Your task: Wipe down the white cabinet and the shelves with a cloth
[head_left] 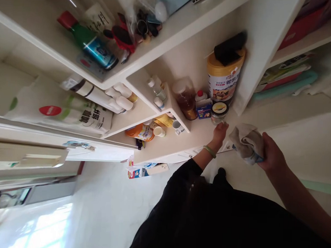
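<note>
My left hand [220, 135], with a pale green bangle at the wrist, is closed at the lower side of a small glass jar [216, 118]. The jar has a dark-rimmed lid with a yellow label and stands on the shelf; my fingers partly cover it. A crumpled beige-grey cloth [247, 143] with a bluish patch is gripped in my right hand [273, 155], in front of the shelf edge. Behind the jar is a large yellow-lidded tub [224, 81] with a black item on top. A blue box [204, 109] stands beside the jar.
A brown-filled plastic container [186, 103] and a red-capped bottle [201, 95] stand near the box. A small divider holds bottles, and a mug [178, 127] is beside it. A green bottle [89, 41] and a bag of paper cups [63, 109] occupy other shelves. Cartons [147, 170] lie below.
</note>
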{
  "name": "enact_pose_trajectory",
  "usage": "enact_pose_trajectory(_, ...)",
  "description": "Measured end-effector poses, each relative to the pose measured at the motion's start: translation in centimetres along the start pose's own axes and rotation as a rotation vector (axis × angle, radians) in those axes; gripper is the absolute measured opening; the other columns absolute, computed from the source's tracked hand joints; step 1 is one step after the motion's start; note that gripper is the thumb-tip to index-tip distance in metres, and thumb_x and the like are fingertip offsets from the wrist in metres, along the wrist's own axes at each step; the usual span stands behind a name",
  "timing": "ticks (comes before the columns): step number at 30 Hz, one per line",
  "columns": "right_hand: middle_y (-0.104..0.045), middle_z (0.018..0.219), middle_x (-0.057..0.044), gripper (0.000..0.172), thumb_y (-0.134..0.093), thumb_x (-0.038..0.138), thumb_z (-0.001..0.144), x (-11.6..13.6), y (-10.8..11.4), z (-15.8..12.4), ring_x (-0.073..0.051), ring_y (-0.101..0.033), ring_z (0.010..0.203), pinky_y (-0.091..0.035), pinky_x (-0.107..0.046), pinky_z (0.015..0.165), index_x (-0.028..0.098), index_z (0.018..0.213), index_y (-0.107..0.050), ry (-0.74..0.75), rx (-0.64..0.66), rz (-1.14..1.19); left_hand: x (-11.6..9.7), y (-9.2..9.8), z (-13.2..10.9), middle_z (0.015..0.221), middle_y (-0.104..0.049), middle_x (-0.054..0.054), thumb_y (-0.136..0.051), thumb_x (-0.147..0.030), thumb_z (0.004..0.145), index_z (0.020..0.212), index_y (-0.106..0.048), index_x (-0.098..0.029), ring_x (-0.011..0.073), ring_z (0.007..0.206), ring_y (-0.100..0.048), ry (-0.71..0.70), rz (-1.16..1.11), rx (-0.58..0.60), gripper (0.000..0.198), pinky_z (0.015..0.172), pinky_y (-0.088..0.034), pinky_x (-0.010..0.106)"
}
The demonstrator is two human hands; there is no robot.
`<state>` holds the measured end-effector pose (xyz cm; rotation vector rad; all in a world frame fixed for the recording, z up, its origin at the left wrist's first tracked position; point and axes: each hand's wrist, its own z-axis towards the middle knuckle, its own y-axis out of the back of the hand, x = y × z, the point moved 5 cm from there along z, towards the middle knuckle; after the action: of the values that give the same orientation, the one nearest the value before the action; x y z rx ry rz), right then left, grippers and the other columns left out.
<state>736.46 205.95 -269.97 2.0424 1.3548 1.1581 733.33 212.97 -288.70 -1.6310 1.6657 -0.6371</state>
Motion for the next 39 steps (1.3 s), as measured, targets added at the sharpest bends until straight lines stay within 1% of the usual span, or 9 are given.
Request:
enact_pose_trajectory(5,-0.089,0.140,-0.007,0.035,-0.080,0.068,0.095,-0.1,1.9,0.5,-0.040,-0.071,0.158,-0.065,-0.059,0.128,0.038,0.114,-0.081,-0.069,-0.165,0.081,0.2,1.7,0.8,0.121,-0.086,0.018,-0.071,-0.028,0.117,0.092,-0.075,-0.016,0.0281,0.129,-0.078,0.013,0.022,-0.065,0.028,0.124,-0.054,0.047)
enact_pose_trajectory(9,-0.086,0.148,-0.004,0.044,-0.085,0.064,0.095,2.4,0.5,1.9,-0.037,-0.075,0.151,-0.061,-0.057,0.131,0.036,0.130,-0.082,0.074,-0.164,0.036,0.9,5.6,-0.1,0.109,-0.084,0.012,-0.088,-0.035,0.109,0.102,-0.075,-0.017,0.0258,0.113,-0.079,0.017,0.154,-0.153,0.023,0.109,-0.057,0.040)
enact_pose_trajectory(12,-0.083,0.150,-0.007,0.049,-0.083,0.063,0.097,5.3,-2.6,2.8,-0.038,-0.074,0.150,-0.055,-0.064,0.136,0.034,0.137,-0.084,0.407,-0.166,-0.271,1.0,8.1,-0.9,0.103,-0.084,0.008,-0.103,-0.035,0.096,0.143,-0.072,-0.013,0.0255,0.104,-0.081,-0.012,0.325,-0.209,0.061,0.098,-0.057,0.036)
enact_pose_trajectory(15,-0.071,0.170,-0.013,0.044,-0.070,0.053,0.111,7.1,-8.4,2.9,-0.041,-0.066,0.158,-0.049,-0.067,0.139,0.030,0.145,-0.086,0.858,0.017,-0.770,0.7,8.9,-1.0,0.102,-0.086,0.006,-0.109,-0.041,0.090,0.179,-0.049,-0.017,0.0279,0.101,-0.084,-0.101,0.552,-0.137,0.110,0.089,-0.056,0.034)
enact_pose_trajectory(17,-0.066,0.177,-0.014,0.041,-0.065,0.042,0.115,6.7,-12.2,3.3,-0.044,-0.062,0.159,-0.049,-0.068,0.136,0.028,0.148,-0.086,0.992,0.144,-1.083,0.6,8.9,-0.6,0.113,-0.089,0.011,-0.104,-0.040,0.096,0.181,-0.050,-0.018,0.0303,0.108,-0.086,-0.149,0.717,-0.073,0.102,0.088,-0.055,0.034)
enact_pose_trajectory(21,-0.071,0.174,-0.008,0.038,-0.065,0.032,0.116,5.8,-16.4,6.3,-0.042,-0.061,0.153,-0.050,-0.062,0.127,0.032,0.148,-0.087,0.964,0.228,-1.434,0.5,9.1,0.7,0.122,-0.089,0.021,-0.093,-0.031,0.107,0.156,-0.073,-0.012,0.0334,0.113,-0.084,-0.130,0.855,-0.049,0.056,0.091,-0.053,0.036)
enact_pose_trajectory(27,-0.081,0.152,-0.011,0.037,-0.062,0.030,0.118,7.8,-15.3,10.5,-0.034,-0.067,0.129,-0.054,-0.049,0.116,0.027,0.143,-0.089,0.897,0.058,-1.438,-0.5,8.5,1.3,0.120,-0.090,0.018,-0.098,-0.050,0.104,0.184,-0.046,-0.013,0.0345,0.111,-0.083,-0.162,0.816,-0.019,0.104,0.093,-0.053,0.038)
enact_pose_trajectory(34,-0.074,0.158,-0.020,0.047,-0.053,0.036,0.119,6.6,-10.5,6.7,-0.038,-0.068,0.126,-0.058,-0.055,0.112,0.022,0.150,-0.085,0.874,-0.147,-1.413,0.1,8.1,0.9,0.110,-0.090,0.015,-0.103,-0.052,0.098,0.191,-0.039,-0.021,0.0355,0.109,-0.082,-0.190,0.817,0.011,0.117,0.095,-0.053,0.040)
enact_pose_trajectory(39,-0.074,0.165,-0.010,0.043,-0.057,0.030,0.118,4.4,-14.7,4.0,-0.037,-0.065,0.131,-0.058,-0.051,0.110,0.031,0.147,-0.088,0.913,0.084,-1.554,0.9,8.9,1.0,0.117,-0.089,0.019,-0.083,-0.036,0.114,0.178,-0.060,-0.015,0.0345,0.108,-0.083,-0.181,0.860,0.016,0.072,0.093,-0.055,0.040)
